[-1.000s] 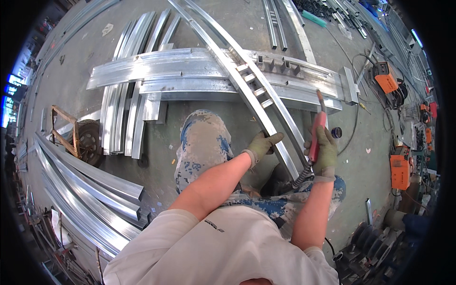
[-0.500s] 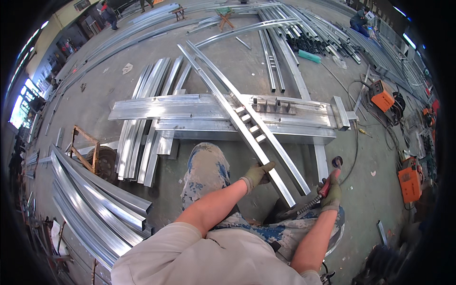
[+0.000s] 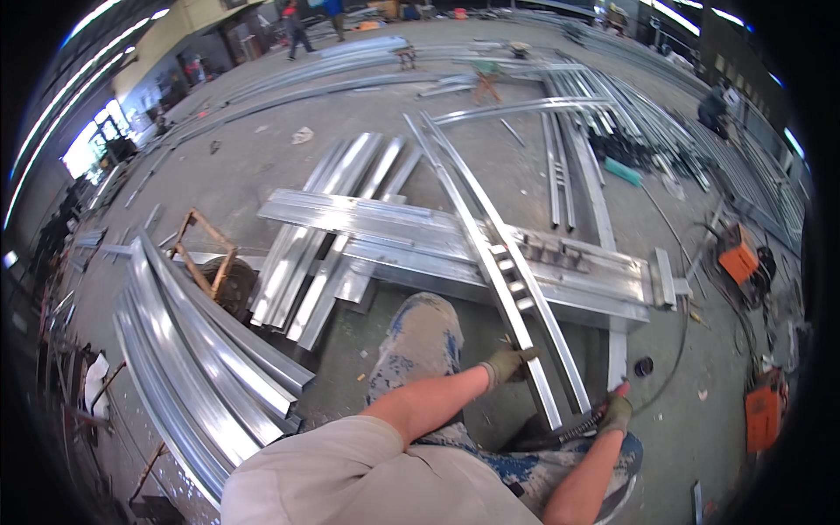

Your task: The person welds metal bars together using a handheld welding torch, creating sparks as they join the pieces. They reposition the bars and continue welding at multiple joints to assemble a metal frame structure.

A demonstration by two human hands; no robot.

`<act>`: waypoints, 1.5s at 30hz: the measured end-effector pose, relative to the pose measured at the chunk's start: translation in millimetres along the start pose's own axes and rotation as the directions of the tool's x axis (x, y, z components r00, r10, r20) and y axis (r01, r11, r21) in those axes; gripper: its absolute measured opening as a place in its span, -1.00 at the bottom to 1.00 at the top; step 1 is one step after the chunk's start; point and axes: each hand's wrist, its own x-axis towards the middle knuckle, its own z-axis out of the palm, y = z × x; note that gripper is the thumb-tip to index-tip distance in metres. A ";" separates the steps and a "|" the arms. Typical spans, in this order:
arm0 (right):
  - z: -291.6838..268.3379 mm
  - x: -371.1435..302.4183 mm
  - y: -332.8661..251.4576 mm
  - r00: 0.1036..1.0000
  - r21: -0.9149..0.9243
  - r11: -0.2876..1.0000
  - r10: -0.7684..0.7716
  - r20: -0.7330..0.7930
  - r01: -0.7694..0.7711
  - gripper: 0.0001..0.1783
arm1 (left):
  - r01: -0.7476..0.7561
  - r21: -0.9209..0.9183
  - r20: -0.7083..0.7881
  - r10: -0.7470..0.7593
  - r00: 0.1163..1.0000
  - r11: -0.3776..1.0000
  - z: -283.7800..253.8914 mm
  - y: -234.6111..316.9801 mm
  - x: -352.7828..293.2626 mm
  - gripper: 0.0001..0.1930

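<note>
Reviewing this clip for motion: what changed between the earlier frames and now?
The right hand dropped from raised beside the ladder-like metal frame to low at its near end, keeping its grip on the red-handled tool. The view tilted up, showing more workshop floor. The left hand stayed on the frame's near end; the stacked metal profiles stayed put.

The right hand (image 3: 615, 411) hides most of its red-tipped tool (image 3: 621, 386). People (image 3: 294, 26) at twelve o'clock are too small to tell apart.
</note>
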 end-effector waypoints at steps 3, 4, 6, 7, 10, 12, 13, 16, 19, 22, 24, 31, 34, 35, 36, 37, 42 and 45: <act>21.2 11.8 3.8 0.999 -0.357 0.934 -0.007 -0.050 -0.011 -0.82 | 0.024 -0.035 0.082 -0.021 0.996 0.999 -23.5 -4.3 14.5 -0.53; 2.9 29.9 6.5 0.998 -0.458 0.889 -0.042 -0.056 0.012 -0.78 | 0.048 0.001 0.094 -0.048 0.994 0.999 -9.2 0.7 11.8 -0.52; 9.3 24.0 1.8 1.000 -0.643 0.766 0.003 0.005 0.001 -0.60 | 0.085 0.060 0.055 -0.089 0.995 0.995 -5.8 11.2 -1.7 -0.51; 23.1 15.6 6.5 0.995 -0.728 0.678 -0.070 0.073 0.101 -0.53 | 0.074 0.018 0.040 -0.075 0.996 0.997 -13.1 10.8 -1.7 -0.50; 51.5 -36.3 -3.7 0.965 -0.805 0.534 -0.123 0.231 0.261 -0.37 | 0.042 -0.066 0.017 -0.041 0.999 0.997 -22.9 7.5 -6.8 -0.44; 33.0 -22.3 3.7 0.973 -0.723 0.652 -0.113 0.203 0.227 -0.38 | 0.042 -0.052 0.053 -0.039 0.998 0.998 -4.6 10.5 -9.5 -0.44; 24.8 -13.8 7.7 0.976 -0.675 0.707 -0.105 0.193 0.210 -0.39 | 0.042 -0.045 0.067 -0.039 0.997 0.998 2.0 11.9 -9.2 -0.44; 39.5 -25.1 4.9 0.958 -0.751 0.600 -0.117 0.260 0.277 -0.34 | 0.046 -0.045 0.059 -0.043 0.997 0.998 -18.5 2.7 5.6 -0.47; 33.7 -31.5 -0.8 0.969 -0.812 0.528 -0.146 0.201 0.249 -0.25 | 0.045 -0.097 0.089 -0.036 0.995 0.994 -9.7 -1.3 7.7 -0.50; 61.8 -80.8 -14.6 0.939 -0.818 0.464 -0.209 0.273 0.341 -0.27 | 0.022 -0.137 0.050 -0.015 0.999 0.990 -27.3 -9.6 20.0 -0.52; 66.3 -98.2 -14.5 0.919 -0.722 0.594 -0.079 0.386 0.354 -0.31 | 0.010 -0.142 0.066 -0.001 0.998 0.990 -23.0 -8.9 15.1 -0.58; 68.9 -130.6 -48.1 0.821 -0.738 0.537 0.137 0.554 0.408 -0.30 | -0.016 0.010 -0.078 0.017 0.997 1.000 0.1 10.4 -21.6 -0.52; 79.9 -142.4 -35.5 0.794 -0.717 0.592 0.202 0.573 0.368 -0.32 | -0.143 -0.149 -0.021 0.142 0.990 0.978 -31.9 -2.1 0.2 -0.56; 83.8 -149.6 -34.1 0.790 -0.715 0.581 0.191 0.583 0.388 -0.34 | -0.117 -0.249 -0.065 0.104 0.993 0.962 -24.0 4.6 -11.4 -0.61; 82.3 -159.8 -34.1 0.780 -0.677 0.654 0.209 0.590 0.336 -0.37 | -0.115 -0.264 -0.060 0.103 0.993 0.958 -23.2 6.5 -15.8 -0.63; 90.3 -183.1 -39.3 0.758 -0.631 0.717 0.226 0.611 0.295 -0.40 | -0.062 -0.294 -0.062 0.046 0.997 0.954 -27.7 9.6 -23.0 -0.64; 100.5 -219.9 -22.9 0.749 -0.556 0.793 0.206 0.630 0.249 -0.54 | -0.116 -0.198 -0.179 0.081 0.980 0.973 -38.0 28.7 -51.3 -0.60; 109.4 -235.8 -6.5 0.746 -0.535 0.804 0.185 0.640 0.260 -0.54 | -0.122 -0.225 -0.172 0.083 0.982 0.967 -53.4 38.2 -59.8 -0.60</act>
